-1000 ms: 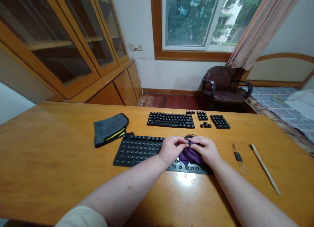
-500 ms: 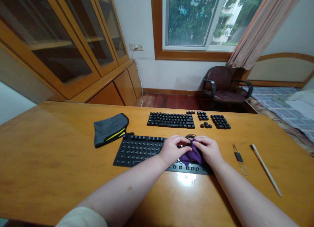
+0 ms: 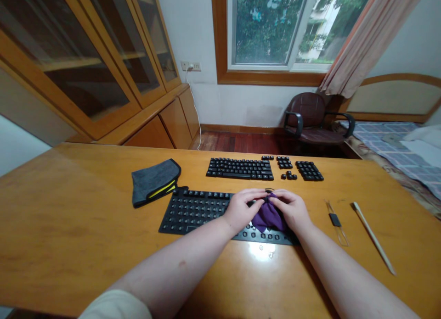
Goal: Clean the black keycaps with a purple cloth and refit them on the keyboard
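A purple cloth [image 3: 269, 217] hangs bunched between my hands over the right part of a black keyboard with its keycaps off [image 3: 198, 212]. My right hand [image 3: 292, 209] is closed, thumb and fingers pinching the cloth's upper edge. My left hand [image 3: 243, 209] meets it from the other side, its fingertips closed at the top of the cloth. Something small and dark shows between the fingertips, too hidden to name. A bit of dark cable curves just behind the fingers. Both hands cover part of the keyboard.
Loose black keycaps [image 3: 240, 168] lie grouped in keyboard order behind, with a number-pad block [image 3: 309, 170] to their right. A folded grey cloth [image 3: 155, 181] lies left. A wire keycap puller [image 3: 335, 220] and a thin pale brush [image 3: 374, 238] lie right on the wooden table [image 3: 86, 227].
My left fingers have straightened a little and drawn closer over the top of the cloth. The cable behind is now more covered. The keyboard and tools have stayed put.
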`<state>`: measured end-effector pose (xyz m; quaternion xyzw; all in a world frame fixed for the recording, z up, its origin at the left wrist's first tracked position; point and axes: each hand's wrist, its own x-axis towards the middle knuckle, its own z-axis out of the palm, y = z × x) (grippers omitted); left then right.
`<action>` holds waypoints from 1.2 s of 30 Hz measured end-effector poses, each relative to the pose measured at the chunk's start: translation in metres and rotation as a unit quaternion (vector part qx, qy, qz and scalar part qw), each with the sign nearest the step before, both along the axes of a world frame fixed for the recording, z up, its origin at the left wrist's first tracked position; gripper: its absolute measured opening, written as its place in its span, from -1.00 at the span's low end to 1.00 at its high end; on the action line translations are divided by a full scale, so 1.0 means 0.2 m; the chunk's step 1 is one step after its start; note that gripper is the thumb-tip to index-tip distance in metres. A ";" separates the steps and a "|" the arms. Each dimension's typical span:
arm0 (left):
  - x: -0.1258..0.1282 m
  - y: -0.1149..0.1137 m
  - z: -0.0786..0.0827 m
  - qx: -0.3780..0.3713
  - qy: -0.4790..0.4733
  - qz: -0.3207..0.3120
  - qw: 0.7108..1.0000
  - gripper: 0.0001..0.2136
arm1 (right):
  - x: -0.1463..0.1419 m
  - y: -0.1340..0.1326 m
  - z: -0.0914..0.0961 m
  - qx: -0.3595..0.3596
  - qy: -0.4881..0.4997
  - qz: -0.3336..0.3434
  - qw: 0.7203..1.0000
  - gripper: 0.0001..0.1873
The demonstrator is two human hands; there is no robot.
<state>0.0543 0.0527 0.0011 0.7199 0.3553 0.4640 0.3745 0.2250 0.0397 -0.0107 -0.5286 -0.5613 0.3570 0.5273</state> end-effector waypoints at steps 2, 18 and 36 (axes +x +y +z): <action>0.00 0.00 0.00 -0.002 -0.005 -0.001 1.000 -0.82 | 0.00 0.00 0.00 0.003 -0.007 0.006 1.000 -0.91; 0.03 0.01 -0.06 -0.163 -0.126 0.015 0.978 -0.81 | 0.00 0.00 0.00 -0.017 -0.004 0.020 1.000 -0.88; 0.03 0.00 -0.04 -0.164 -0.103 0.006 0.981 -0.87 | 0.03 0.03 -0.02 0.020 -0.031 0.065 0.997 -0.92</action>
